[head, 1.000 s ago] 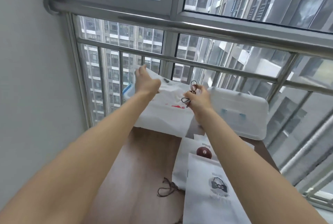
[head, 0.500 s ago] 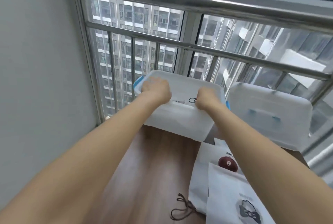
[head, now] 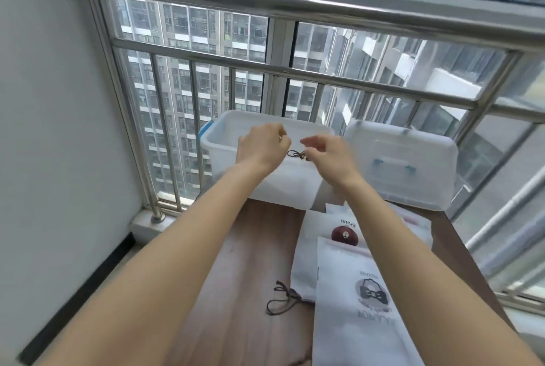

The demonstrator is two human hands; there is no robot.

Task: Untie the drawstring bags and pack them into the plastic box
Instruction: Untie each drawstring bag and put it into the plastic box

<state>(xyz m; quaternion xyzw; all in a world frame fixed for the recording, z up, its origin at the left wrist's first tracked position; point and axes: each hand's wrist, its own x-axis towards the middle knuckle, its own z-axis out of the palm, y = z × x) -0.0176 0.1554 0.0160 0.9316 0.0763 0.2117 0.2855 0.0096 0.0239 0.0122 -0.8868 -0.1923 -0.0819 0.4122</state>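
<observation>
A white translucent plastic box stands at the table's far edge by the railing. A white drawstring bag lies inside it, mostly hidden; its dark cord shows between my hands. My left hand hovers over the box with loosely curled fingers, holding nothing that I can see. My right hand hovers beside it, fingers relaxed just above the cord's right end. Two more white bags lie near me: one with a brown round print and a tied cord, and one with a bow print on top of it.
The box's lid with blue clips lies to the right of the box. The wooden table runs between my arms. A steel railing and window stand just behind the box, and a white wall closes the left side.
A second ago I held a white bag spread above the box. I then pushed it down into the box. Both hands have now lifted off it and hover over the cord.
</observation>
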